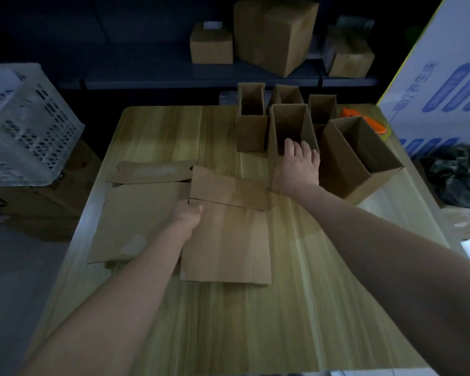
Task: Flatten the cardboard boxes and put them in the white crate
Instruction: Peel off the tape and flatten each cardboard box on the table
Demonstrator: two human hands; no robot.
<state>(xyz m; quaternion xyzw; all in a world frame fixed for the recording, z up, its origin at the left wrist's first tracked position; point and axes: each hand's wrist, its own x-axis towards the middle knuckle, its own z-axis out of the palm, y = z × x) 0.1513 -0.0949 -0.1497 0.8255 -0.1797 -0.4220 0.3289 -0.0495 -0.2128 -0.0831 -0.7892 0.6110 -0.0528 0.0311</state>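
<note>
A flattened cardboard box (225, 240) lies on the wooden table (296, 308), overlapping a second flat one (136, 221) to its left. My left hand (187, 214) grips the left edge of the upper flat box, thumb on top. My right hand (297, 165) reaches over the near rim of an upright open box (291, 123), fingers inside it. Several more open boxes stand around it: one (251, 123) to the left, two behind, and a larger tilted one (361, 156) to the right. The white crate (22, 126) sits off the table at the far left.
Closed cardboard boxes (272, 33) sit on a dark shelf behind the table. A large white carton with blue print (440, 85) stands at the right, an orange object (364, 120) beside it. Dark crumpled material (459, 177) lies at the right edge.
</note>
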